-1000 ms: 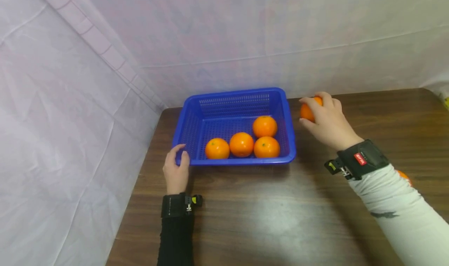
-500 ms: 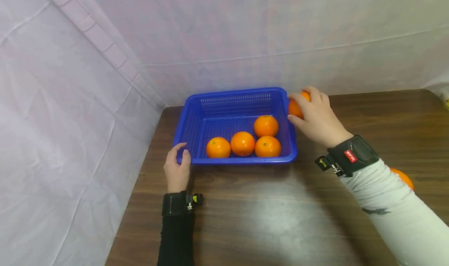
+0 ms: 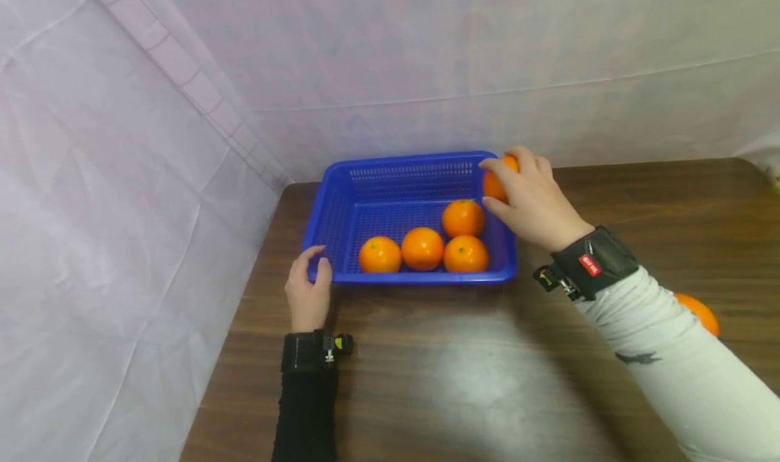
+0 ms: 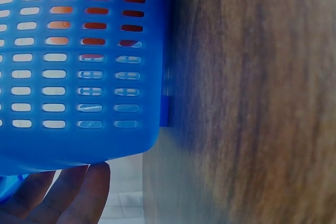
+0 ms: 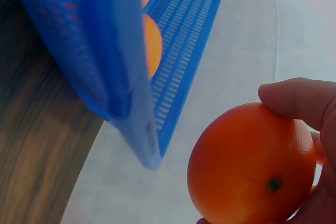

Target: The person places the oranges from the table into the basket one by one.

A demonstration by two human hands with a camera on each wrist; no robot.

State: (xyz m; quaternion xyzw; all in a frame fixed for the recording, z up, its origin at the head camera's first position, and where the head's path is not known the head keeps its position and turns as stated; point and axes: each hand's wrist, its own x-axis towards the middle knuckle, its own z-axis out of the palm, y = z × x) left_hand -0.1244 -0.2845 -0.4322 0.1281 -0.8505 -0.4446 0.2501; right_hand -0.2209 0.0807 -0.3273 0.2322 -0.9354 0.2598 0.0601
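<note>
In the head view, a blue plastic basket (image 3: 420, 279) holds several oranges (image 3: 422, 248) along its front and right side. My right hand (image 3: 536, 204) grips another orange (image 3: 495, 186) over the basket's back right corner. The right wrist view shows that orange (image 5: 252, 163) between thumb and fingers, its green stem spot facing the camera, outside the near basket wall (image 5: 105, 40). My left hand (image 3: 309, 299) holds the basket's front left corner. Fingertips (image 4: 94, 182) touch the corner's outer side in the left wrist view.
A further orange (image 3: 697, 313) lies on the brown wooden table (image 3: 426, 394), partly behind the right sleeve (image 3: 676, 360). White cloth (image 3: 457, 62) hangs behind the table and along its left side.
My right hand has carried its orange leftward, from beside the basket to over its right rim. The left hand has stayed at the front left corner.
</note>
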